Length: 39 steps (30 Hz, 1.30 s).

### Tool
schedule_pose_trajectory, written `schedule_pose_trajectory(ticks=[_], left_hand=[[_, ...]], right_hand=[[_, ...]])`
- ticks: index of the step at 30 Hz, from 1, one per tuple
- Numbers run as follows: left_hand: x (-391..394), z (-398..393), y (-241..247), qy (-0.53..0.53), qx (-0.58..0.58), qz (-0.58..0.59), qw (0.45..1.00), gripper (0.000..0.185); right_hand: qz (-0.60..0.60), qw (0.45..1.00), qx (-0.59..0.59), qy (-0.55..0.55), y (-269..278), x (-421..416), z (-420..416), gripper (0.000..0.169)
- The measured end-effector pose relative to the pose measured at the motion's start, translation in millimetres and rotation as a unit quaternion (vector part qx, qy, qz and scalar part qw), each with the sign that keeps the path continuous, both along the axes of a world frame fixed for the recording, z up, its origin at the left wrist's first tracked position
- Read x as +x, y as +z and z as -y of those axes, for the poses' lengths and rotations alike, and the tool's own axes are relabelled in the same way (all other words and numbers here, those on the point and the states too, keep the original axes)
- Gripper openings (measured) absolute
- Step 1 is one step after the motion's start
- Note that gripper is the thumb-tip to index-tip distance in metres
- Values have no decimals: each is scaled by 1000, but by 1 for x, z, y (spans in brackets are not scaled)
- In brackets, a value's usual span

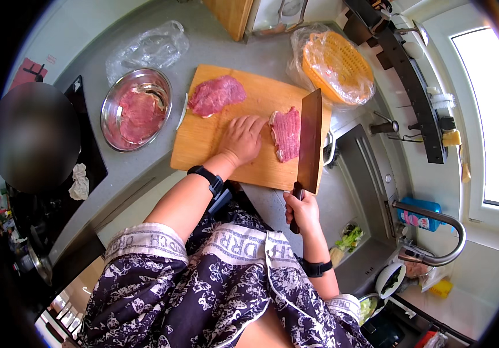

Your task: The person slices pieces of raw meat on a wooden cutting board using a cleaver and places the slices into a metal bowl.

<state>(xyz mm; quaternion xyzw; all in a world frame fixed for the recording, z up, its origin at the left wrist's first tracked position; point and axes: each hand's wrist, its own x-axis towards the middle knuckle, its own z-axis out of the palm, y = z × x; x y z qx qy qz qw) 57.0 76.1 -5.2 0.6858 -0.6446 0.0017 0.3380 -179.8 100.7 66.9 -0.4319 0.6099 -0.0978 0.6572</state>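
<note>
My right hand [304, 211] grips the dark handle of a cleaver [310, 135], whose broad blade lies along the right side of a wooden cutting board [201, 148]. Just left of the blade is a piece of raw meat [287, 134] scored with parallel cuts. My left hand [243, 137] rests palm down on the board, fingertips close to that scored piece, and nothing shows in its grasp. A second slab of raw meat [217, 95] lies uncut-looking at the board's upper left. Left of the board, a steel bowl [107, 115] holds more raw meat [141, 115].
A crumpled clear plastic bag [147, 48] lies behind the bowl. An orange basket [340, 65] wrapped in plastic stands at the board's back right corner. To the right is a steel sink [349, 187] with leafy vegetable scraps [350, 238] and a curved faucet [456, 226]. A dark cooktop [91, 143] sits left.
</note>
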Motion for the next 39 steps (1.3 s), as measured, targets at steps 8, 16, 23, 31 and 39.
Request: schedule_pose_trajectory(ticks=[8,16,23,31,39], left_hand=[[-2,0,-2,-6,-4,-5,1000,47],[-1,1,1,-2,-4,-14,1000,45],[-1,-2,1,-4,3,-8,1000,45],[-3,1,3,-3,-16,-8,1000,45],[0,-1,1,-7,3,-4,1000,46]], right_hand=[[-15,1000,3,16,-11,-3,-1,20],[-17,1000,-14,4,-11,-4,-6,23],[-36,999,-8,23,-3,-8,3,23],[-23,999,-17,25,-7,-3,3,26],[-27,999,-26,22,-10,-6,3,27]])
